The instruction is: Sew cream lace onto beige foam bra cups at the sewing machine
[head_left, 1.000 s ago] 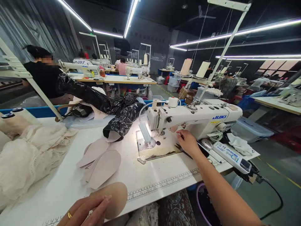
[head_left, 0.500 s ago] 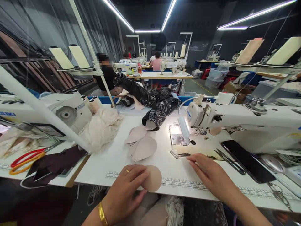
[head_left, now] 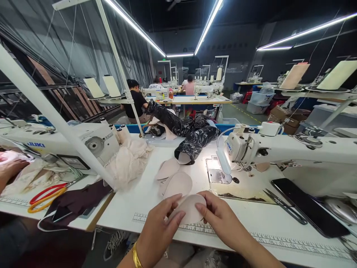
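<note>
A pale beige oval pad [head_left: 191, 209] is held between both hands over the ruler strip at the table's front edge. My left hand [head_left: 164, 219] pinches its left side with thumb and fingers. On its right side, my right hand [head_left: 216, 214] grips the edge, thumb on top. Just beyond lie more pale pads [head_left: 179, 184], overlapping on the white table [head_left: 125, 203]. Another pad shows in the mouth of a black plastic bag [head_left: 196, 141].
At the right stands a sewing machine [head_left: 279, 145], with thread snips [head_left: 286, 208] and a black phone [head_left: 309, 206] before it. Cream lacy fabric [head_left: 129, 160] is heaped at left, near orange and red scissors [head_left: 47, 197]. A person's hand [head_left: 13, 169] shows at far left.
The pad has been lifted off the table and is now in both hands. My right hand has moved left, away from the machine plate, to the pad. The view has shifted slightly.
</note>
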`<move>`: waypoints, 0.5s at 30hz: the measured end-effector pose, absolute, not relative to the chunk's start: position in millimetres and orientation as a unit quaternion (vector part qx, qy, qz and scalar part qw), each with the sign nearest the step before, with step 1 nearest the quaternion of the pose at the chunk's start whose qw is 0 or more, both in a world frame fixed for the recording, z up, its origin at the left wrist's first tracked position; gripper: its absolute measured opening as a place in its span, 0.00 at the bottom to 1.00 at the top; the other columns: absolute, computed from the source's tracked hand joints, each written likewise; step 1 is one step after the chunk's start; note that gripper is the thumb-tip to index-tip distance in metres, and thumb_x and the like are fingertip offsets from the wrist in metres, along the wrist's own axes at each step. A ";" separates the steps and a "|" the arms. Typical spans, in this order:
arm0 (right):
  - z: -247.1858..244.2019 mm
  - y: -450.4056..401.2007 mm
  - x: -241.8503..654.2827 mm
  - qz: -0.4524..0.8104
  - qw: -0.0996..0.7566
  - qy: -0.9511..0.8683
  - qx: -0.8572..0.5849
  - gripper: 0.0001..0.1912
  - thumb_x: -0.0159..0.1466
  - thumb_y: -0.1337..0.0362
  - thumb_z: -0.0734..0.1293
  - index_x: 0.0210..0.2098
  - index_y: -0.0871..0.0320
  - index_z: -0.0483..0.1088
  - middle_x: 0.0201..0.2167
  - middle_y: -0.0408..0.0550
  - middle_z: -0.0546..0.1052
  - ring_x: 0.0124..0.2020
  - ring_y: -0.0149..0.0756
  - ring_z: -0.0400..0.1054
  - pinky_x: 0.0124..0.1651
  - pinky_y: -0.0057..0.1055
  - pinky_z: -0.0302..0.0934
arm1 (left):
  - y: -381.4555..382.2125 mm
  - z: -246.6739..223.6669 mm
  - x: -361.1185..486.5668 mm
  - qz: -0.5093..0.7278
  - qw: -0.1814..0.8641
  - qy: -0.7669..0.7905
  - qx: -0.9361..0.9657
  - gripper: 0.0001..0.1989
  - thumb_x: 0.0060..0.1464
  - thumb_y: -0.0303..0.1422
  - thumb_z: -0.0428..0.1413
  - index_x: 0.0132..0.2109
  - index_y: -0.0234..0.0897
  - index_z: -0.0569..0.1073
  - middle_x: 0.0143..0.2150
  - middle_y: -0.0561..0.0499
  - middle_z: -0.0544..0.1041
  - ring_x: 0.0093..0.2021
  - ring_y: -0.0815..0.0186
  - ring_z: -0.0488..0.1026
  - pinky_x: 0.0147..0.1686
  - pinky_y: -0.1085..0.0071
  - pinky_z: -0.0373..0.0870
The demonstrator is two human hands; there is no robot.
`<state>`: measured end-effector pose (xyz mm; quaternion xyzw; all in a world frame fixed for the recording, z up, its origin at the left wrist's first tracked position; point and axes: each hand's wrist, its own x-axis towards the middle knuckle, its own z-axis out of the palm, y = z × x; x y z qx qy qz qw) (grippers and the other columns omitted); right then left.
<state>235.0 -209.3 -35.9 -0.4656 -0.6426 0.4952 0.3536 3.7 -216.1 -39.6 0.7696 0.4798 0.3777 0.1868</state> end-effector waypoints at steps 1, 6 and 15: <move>-35.6 -204.8 233.2 0.519 0.367 -0.617 -0.464 0.16 0.73 0.50 0.63 0.49 0.53 0.72 0.34 0.43 0.74 0.35 0.37 0.69 0.37 0.32 0.67 | -214.3 -35.5 4.5 0.373 0.227 0.503 0.746 0.17 0.66 0.41 0.57 0.59 0.45 0.75 0.43 0.50 0.83 0.41 0.63 0.81 0.39 0.71 0.79; -36.3 -188.4 229.6 0.551 0.399 -0.568 -0.463 0.18 0.70 0.48 0.66 0.50 0.55 0.70 0.33 0.41 0.72 0.33 0.36 0.71 0.34 0.31 0.66 | -206.7 -21.3 0.8 0.384 0.353 0.539 0.662 0.24 0.66 0.51 0.53 0.57 0.40 0.77 0.38 0.48 0.80 0.39 0.60 0.79 0.36 0.69 0.78; -26.4 -169.6 230.9 0.509 0.400 -0.594 -0.478 0.18 0.69 0.49 0.65 0.48 0.55 0.71 0.31 0.41 0.71 0.33 0.37 0.71 0.35 0.33 0.65 | -186.6 -12.3 -29.7 0.450 0.233 0.580 0.638 0.23 0.66 0.53 0.52 0.48 0.42 0.81 0.40 0.49 0.82 0.38 0.61 0.77 0.40 0.66 0.76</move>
